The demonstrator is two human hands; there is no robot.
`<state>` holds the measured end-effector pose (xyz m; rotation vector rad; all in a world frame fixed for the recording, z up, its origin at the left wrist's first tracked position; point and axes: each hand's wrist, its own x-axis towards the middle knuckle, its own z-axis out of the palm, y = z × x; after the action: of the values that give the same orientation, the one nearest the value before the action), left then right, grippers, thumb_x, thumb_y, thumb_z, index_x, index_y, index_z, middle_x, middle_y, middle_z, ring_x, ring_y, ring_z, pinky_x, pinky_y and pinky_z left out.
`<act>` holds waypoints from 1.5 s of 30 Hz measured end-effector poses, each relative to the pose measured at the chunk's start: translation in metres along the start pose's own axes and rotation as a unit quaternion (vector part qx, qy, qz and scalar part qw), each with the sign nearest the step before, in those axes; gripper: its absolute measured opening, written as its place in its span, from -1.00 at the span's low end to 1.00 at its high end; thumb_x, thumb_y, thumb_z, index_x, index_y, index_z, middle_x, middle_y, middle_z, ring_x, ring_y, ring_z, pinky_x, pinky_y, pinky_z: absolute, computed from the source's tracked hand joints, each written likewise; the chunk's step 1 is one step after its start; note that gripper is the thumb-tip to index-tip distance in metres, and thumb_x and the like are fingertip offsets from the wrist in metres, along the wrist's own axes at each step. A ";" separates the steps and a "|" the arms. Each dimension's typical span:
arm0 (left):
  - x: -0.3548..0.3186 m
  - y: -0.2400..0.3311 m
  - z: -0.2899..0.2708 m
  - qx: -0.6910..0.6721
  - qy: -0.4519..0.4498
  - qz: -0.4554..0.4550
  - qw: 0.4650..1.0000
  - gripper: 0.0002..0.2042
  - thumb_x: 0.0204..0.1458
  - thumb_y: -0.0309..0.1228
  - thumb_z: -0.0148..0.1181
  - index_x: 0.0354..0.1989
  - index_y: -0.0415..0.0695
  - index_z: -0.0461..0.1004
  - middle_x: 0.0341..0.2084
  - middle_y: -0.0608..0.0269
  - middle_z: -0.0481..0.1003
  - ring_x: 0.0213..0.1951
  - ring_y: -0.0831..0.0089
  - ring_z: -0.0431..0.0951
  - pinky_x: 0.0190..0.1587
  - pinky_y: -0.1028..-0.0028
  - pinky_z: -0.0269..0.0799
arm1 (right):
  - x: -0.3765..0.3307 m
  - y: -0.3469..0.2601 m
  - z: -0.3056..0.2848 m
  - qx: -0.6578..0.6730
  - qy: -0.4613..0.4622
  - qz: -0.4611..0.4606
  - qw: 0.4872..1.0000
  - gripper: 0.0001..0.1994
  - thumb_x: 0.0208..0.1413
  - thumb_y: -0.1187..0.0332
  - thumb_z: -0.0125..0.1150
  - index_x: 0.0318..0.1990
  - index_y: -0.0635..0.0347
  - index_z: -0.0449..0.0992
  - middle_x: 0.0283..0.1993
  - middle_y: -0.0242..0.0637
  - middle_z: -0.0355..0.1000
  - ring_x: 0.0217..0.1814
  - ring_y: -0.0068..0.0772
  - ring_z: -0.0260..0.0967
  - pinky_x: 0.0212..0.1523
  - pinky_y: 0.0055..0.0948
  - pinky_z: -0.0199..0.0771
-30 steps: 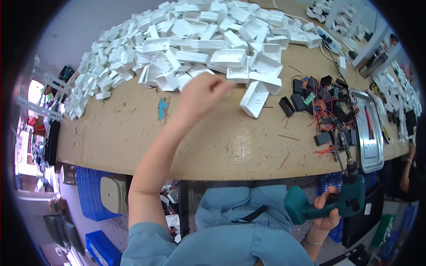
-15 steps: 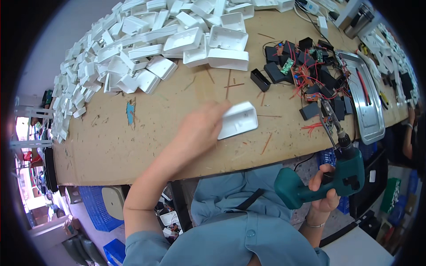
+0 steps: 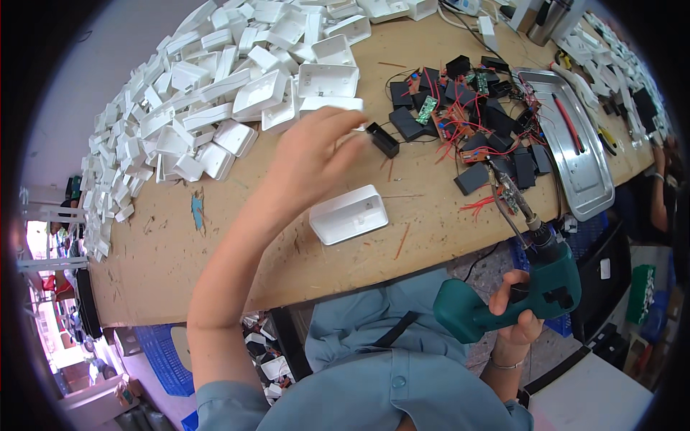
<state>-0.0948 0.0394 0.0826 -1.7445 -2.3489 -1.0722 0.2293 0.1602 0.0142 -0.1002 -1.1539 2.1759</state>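
My left hand [image 3: 320, 151] is raised over the table with its fingers apart and slightly blurred, holding nothing I can see. Its fingertips are close to a small open black box [image 3: 384, 141]. Below the hand a white plastic casing [image 3: 350, 215] lies on the table, hollow side up. My right hand [image 3: 519, 309] grips a green pistol-shaped soldering gun [image 3: 503, 302] at the table's front edge. Two thin metal rods run up to its tip, which points at the pile of black boxes [image 3: 496, 118] with red wires and small circuit boards.
A heap of white casings [image 3: 237, 86] covers the table's [image 3: 273, 280] back left. At the right lies a metal tray [image 3: 586, 169] with a red pen-like tool [image 3: 568, 122]. Yellow-handled pliers [image 3: 607, 141] lie beyond it, and a steel flask [image 3: 550, 21] stands farther back.
My left hand has left the white casing and moved up toward the black box. The casing now stands uncovered. My right hand keeps hold of the soldering gun. The whole view has shifted slightly.
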 end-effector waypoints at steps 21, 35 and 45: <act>-0.041 -0.010 -0.065 0.147 0.088 -0.005 0.985 -0.91 -0.12 -0.58 0.11 -0.39 -0.19 0.45 -0.51 0.23 0.39 -0.45 0.32 0.40 -0.41 0.43 0.27 | -0.006 0.005 -0.017 0.047 0.027 0.014 0.998 -0.27 -0.02 0.27 0.21 0.22 0.29 -0.08 0.09 -0.02 0.19 -0.38 -0.45 0.26 -0.47 -0.54 0.28; -0.132 -0.020 -0.076 0.128 0.034 -0.113 0.985 -0.70 -0.22 -0.34 0.17 -0.27 -0.18 0.42 -0.37 0.16 0.44 -0.27 0.21 0.41 -0.13 0.26 0.22 | 0.007 0.024 0.018 0.030 -0.066 0.043 0.996 -0.22 0.01 0.26 0.17 0.25 0.32 -0.21 0.11 -0.06 0.19 -0.42 -0.52 0.21 -0.45 -0.57 0.23; -0.076 -0.041 -0.053 0.132 -0.218 -0.289 0.923 -0.62 -0.27 -0.35 0.27 -0.24 -0.28 0.40 -0.40 0.06 0.46 -0.34 0.20 0.48 -0.31 0.34 0.37 | 0.018 0.044 0.043 0.099 -0.086 0.115 0.985 -0.24 0.00 0.28 0.18 0.25 0.31 -0.17 0.07 0.01 0.21 -0.43 -0.48 0.27 -0.48 -0.53 0.31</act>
<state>-0.1210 -0.0580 0.0718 -1.3224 -3.2202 -0.3547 0.1768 0.1232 0.0108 0.0460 -1.0549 2.5339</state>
